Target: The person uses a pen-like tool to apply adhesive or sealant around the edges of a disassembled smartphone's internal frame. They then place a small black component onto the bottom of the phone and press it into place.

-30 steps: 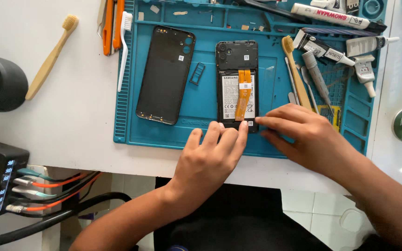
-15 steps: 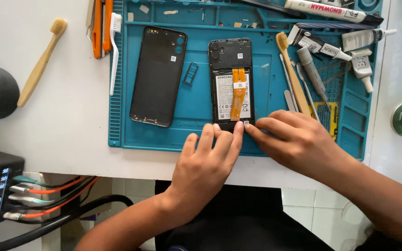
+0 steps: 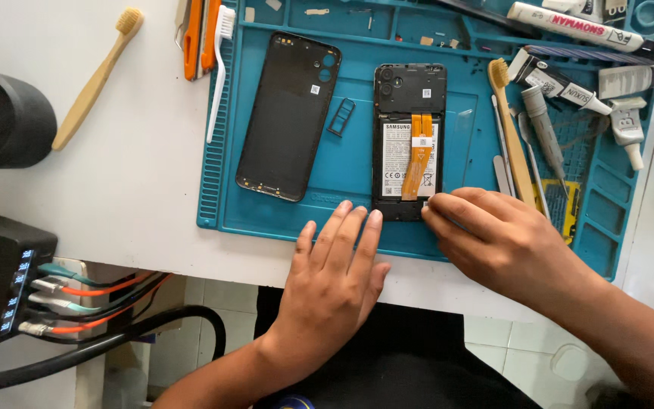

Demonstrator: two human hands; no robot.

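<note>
I see the opened phone (image 3: 409,140) lying back-up on the blue repair mat (image 3: 357,167), its long axis running straight away from me, bottom edge nearest. My right hand (image 3: 497,242) is the closer one: its fingertips pinch at the phone's lower right corner, beside the foot of the orange flex cable (image 3: 416,155); what they grip, if anything, I cannot tell. My left hand (image 3: 334,280) lies flat and released, fingertips touching the mat just below the bottom edge. The detached back cover (image 3: 288,113) sits left, apart.
</note>
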